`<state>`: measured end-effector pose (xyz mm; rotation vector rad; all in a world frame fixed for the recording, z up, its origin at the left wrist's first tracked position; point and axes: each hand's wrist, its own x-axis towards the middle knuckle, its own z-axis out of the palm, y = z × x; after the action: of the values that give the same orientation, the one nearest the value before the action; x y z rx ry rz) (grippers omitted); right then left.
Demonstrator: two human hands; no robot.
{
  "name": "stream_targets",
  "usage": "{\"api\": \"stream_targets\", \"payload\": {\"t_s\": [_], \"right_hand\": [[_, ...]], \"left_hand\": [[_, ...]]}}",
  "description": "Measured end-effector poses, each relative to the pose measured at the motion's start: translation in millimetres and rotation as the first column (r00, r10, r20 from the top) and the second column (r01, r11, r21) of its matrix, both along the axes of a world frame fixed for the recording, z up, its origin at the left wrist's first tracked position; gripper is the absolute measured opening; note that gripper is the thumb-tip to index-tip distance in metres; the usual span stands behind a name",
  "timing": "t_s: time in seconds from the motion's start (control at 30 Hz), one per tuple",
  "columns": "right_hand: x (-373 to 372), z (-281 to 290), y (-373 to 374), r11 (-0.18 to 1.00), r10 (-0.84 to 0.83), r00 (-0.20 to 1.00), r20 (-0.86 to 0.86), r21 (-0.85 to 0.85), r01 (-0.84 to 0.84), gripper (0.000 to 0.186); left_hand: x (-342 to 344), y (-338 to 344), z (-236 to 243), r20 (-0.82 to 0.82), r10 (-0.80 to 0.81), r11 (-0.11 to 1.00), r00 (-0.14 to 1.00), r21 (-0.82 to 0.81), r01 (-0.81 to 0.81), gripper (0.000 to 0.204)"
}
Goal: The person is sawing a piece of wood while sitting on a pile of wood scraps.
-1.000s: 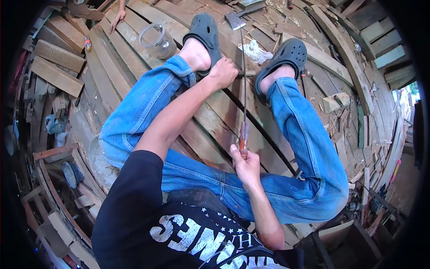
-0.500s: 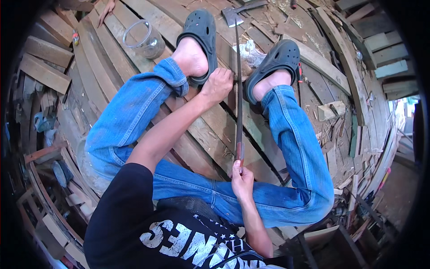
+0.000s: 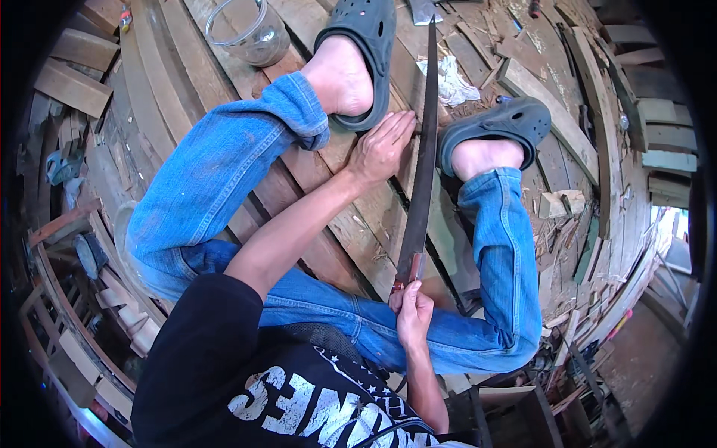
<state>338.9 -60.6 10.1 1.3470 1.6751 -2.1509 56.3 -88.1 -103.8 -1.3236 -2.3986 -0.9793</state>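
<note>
Saw [image 3: 423, 149] now lies lengthwise on the planks [image 3: 358, 216] between the feet, right hand [image 3: 412, 313] closed around its handle, left hand [image 3: 382, 148] pressed flat beside the blade, both steadier than a second ago.

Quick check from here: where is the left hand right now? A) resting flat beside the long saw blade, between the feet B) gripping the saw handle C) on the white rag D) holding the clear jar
A: the left hand lies open against the saw blade, while the right hand grips the handle end.
</note>
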Motion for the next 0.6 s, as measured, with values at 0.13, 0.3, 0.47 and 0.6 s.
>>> {"api": "stream_targets", "payload": {"t_s": [0.13,0.3,0.47,0.6], "right_hand": [[-2.5,3.2,-3.1,1.0,-0.017,0.999,-0.029,0.002,0.018,0.05],[-2.5,2.9,-2.6,0.998,0.05,0.998,-0.027,0.051,-0.048,0.051],[-4.9,5.7,-4.4,0.996,0.062,0.998,0.018,0.067,-0.063,0.054],[-8.4,11.5,-5.2,0.995,0.046,0.996,0.074,0.089,-0.052,0.057]], "left_hand": [[0.4,0.8,0.3,0.051,0.012,1.0,0.999,0.012,-0.012,0.04],[0.1,-0.3,3.0,0.093,-0.012,0.999,0.996,0.033,0.009,0.04],[-0.4,0.3,2.1,0.107,-0.038,0.998,0.993,0.045,0.033,0.041],[0.0,1.4,1.3,0.11,-0.038,0.996,0.993,0.08,0.029,0.04]]}}
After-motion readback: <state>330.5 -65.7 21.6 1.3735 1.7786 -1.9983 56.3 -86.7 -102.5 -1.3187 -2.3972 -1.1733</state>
